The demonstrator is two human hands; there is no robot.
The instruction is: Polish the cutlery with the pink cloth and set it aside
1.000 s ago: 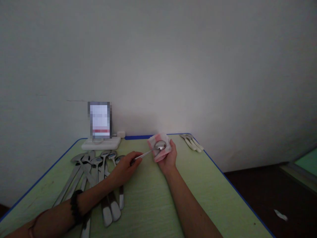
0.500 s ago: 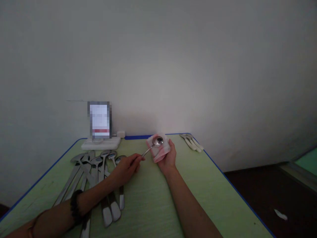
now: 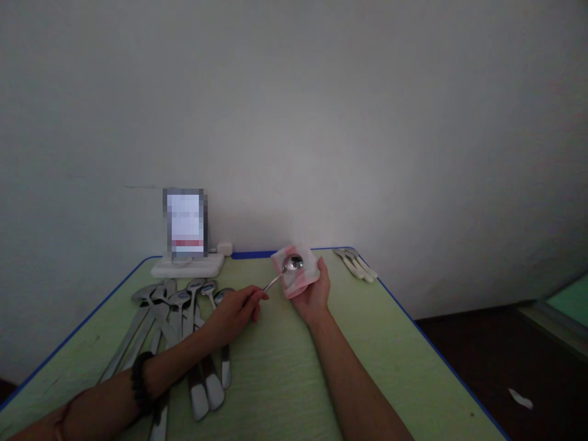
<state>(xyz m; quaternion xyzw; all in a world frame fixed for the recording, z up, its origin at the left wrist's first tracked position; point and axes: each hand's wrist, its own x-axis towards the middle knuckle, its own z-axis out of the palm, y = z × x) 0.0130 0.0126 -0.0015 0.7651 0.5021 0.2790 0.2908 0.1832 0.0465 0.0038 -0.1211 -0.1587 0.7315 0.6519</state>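
I see the left hand (image 3: 239, 311) with fingers closed around the handle of a spoon (image 3: 295, 262), its bowl over a pink-and-white cloth (image 3: 303, 285); can't tell whether they touch. Right hand (image 3: 315, 299) has hold of the cloth; most fingers hidden behind it, so I can't tell how far they curl. Left forearm crosses a spread of spoons (image 3: 179, 298) on the green table (image 3: 280, 380). White-handled cutlery (image 3: 356, 269) near the far right corner.
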